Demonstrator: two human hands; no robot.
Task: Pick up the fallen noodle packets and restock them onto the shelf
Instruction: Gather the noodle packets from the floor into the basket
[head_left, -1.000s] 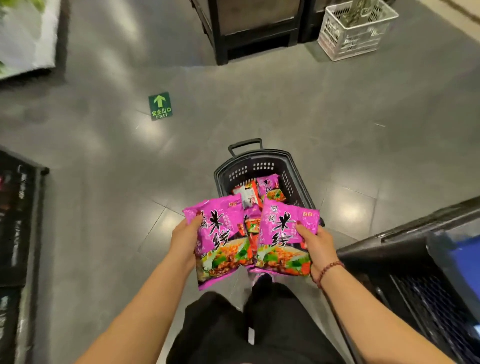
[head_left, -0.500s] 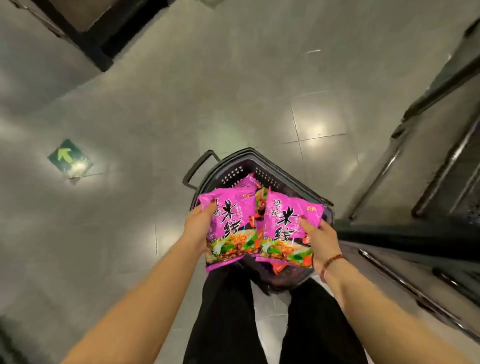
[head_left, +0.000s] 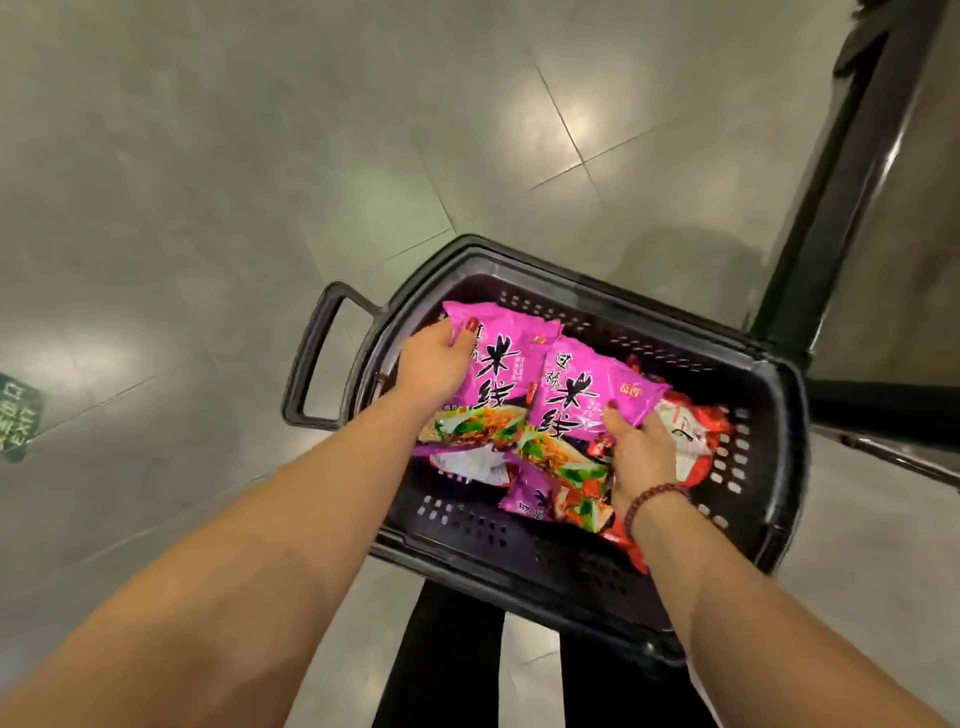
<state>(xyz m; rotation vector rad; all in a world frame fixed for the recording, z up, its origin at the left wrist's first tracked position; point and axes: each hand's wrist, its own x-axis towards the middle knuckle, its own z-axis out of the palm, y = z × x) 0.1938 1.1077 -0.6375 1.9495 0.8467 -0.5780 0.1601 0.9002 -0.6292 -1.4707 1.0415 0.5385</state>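
Two pink noodle packets with black lettering are held low inside a black plastic basket (head_left: 774, 499) on the floor. My left hand (head_left: 434, 366) grips the left packet (head_left: 496, 369) at its upper left corner, thumb on its face. My right hand (head_left: 641, 457) grips the right packet (head_left: 582, 400) along its lower right edge. Under them lie another pink packet (head_left: 545, 501) and several red packets (head_left: 691, 431).
The basket's pull handle (head_left: 311, 358) sticks out to the left. A dark shelf frame (head_left: 831, 208) rises at the right, close to the basket. A green exit sticker (head_left: 18, 415) lies on the grey tiled floor at the far left. My black trouser legs stand below the basket.
The view has swung right and come closer to the basket. Both hands have gone down with their pink packets, from above the basket to inside it.
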